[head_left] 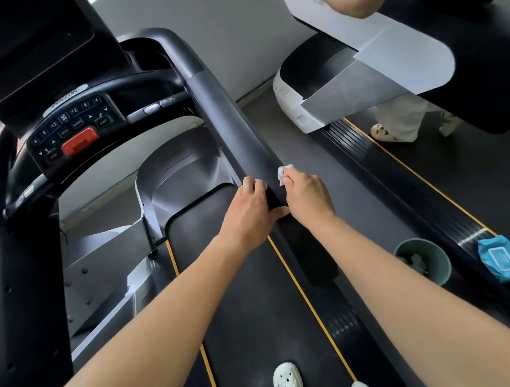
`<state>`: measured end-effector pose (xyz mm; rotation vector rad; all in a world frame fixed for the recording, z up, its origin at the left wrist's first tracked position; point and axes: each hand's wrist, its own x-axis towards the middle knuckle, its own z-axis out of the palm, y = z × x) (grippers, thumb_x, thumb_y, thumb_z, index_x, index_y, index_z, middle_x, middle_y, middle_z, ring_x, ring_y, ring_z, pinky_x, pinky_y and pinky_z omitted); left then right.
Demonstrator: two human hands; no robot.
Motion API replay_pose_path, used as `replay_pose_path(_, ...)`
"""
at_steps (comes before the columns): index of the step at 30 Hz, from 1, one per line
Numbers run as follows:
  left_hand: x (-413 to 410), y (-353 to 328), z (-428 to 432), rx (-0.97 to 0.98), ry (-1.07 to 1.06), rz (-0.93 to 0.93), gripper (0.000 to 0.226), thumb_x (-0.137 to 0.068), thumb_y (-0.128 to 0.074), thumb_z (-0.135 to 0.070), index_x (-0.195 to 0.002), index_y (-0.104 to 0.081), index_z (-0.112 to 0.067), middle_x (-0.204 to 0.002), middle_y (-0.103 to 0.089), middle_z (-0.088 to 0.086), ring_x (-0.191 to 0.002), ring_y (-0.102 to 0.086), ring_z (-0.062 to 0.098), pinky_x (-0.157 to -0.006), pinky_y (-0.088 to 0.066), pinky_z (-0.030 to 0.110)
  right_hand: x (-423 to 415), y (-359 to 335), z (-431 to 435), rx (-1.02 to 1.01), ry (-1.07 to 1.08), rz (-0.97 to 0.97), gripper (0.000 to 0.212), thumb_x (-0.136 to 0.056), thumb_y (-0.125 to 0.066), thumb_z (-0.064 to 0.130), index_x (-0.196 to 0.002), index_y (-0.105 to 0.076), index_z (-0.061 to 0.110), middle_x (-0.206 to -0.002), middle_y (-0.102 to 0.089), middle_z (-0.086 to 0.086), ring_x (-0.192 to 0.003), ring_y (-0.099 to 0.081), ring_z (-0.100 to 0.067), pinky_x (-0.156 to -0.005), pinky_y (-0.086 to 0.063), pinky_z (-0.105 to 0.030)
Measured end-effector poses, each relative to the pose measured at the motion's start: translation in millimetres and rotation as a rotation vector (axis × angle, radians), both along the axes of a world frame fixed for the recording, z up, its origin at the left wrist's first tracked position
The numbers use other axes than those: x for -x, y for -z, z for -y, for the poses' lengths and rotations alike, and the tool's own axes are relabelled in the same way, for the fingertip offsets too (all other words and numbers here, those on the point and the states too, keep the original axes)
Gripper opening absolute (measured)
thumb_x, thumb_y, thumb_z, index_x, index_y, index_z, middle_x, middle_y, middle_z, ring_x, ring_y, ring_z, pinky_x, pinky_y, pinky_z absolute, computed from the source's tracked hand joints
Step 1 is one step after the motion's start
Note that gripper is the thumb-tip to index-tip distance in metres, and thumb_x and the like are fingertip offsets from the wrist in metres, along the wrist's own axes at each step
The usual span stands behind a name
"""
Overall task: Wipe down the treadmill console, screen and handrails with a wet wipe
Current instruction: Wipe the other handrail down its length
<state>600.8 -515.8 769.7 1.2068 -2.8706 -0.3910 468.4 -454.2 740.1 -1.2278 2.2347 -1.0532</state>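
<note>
White and crumpled, the wet wipe (pixel 283 174) is being pinched in the right hand (pixel 308 199) against the treadmill's long matte-black right handrail (pixel 225 112). The left hand (pixel 250 207) is curling over the same rail just beside it. The black button console (pixel 69 129) is sitting up left, and a blue wipe packet (pixel 501 259) is lying near a pale green round bin (pixel 439 273).

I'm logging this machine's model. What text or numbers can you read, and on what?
"START": green console key.
"4", "8", "12": console number keys.
Other key captions: too blurred to read.
Oval brand badge: blurred, unreadable.
Blue wipe pack: label too small to read.
</note>
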Motion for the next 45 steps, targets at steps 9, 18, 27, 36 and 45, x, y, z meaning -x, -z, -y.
replay_pose_path(9, 1.1, -4.2, 3.2, 0.013, 0.004, 0.030, 0.070, -0.090, -0.067, -0.061, -0.129, -0.051, -0.005, -0.121, -0.045, 0.006, -0.113, -0.049, 0.024, -0.103, -0.040, 0.032, -5.9, 18.1, -23.4, 0.094, 0.095, -0.027, 0.019, -0.100, -0.053, 0.003, -0.098, -0.072, 0.004, -0.103, -0.061, -0.009, -0.095, -0.052, -0.028, -0.073, -0.039, -0.029)
replay_pose_path(18, 12.9, -20.3, 47.2, -0.010, 0.018, 0.178, 0.153, -0.051, -0.067, -0.095, -0.163, -0.010, -0.008, -0.172, -0.003, 0.004, -0.159, 0.003, 0.020, -0.129, -0.005, 0.042, 6.5, -4.7, 31.1, 0.076, 0.071, 0.112, 0.036, -0.097, -0.046, -0.006, -0.117, -0.073, 0.006, -0.110, -0.074, -0.017, -0.102, -0.064, -0.038, -0.087, -0.049, -0.039)
replay_pose_path(27, 16.9, -19.3, 58.0, -0.123, 0.035, 0.169, 0.158, -0.050, -0.072, -0.092, -0.164, -0.004, -0.007, -0.172, 0.004, 0.004, -0.158, 0.008, 0.018, -0.130, -0.005, 0.039, 32.7, -4.1, 76.9, -0.043, -0.055, 0.256, 0.045, -0.105, -0.038, 0.010, -0.138, -0.062, 0.028, -0.130, -0.068, -0.009, -0.118, -0.059, -0.032, -0.094, -0.045, -0.032)
replay_pose_path(36, 18.9, -22.4, 58.0, -0.149, 0.022, 0.176, 0.158, -0.049, -0.076, -0.089, -0.164, -0.004, -0.007, -0.172, 0.006, 0.003, -0.158, 0.011, 0.017, -0.129, -0.001, 0.034, 20.5, -3.6, 64.8, 0.038, -0.042, 0.219, 0.039, -0.104, -0.043, 0.006, -0.133, -0.067, 0.017, -0.139, -0.063, -0.001, -0.125, -0.058, -0.018, -0.088, -0.029, 0.001)
replay_pose_path(45, 17.5, -22.8, 58.9, -0.168, 0.028, 0.157, 0.157, -0.051, -0.077, -0.088, -0.164, -0.004, -0.008, -0.172, 0.006, 0.003, -0.158, 0.011, 0.018, -0.129, -0.001, 0.036, 33.2, -13.0, 108.3, 0.023, -0.160, 0.159, 0.044, -0.105, -0.037, 0.006, -0.137, -0.064, 0.020, -0.147, -0.056, -0.002, -0.135, -0.052, -0.025, -0.105, -0.037, -0.020)
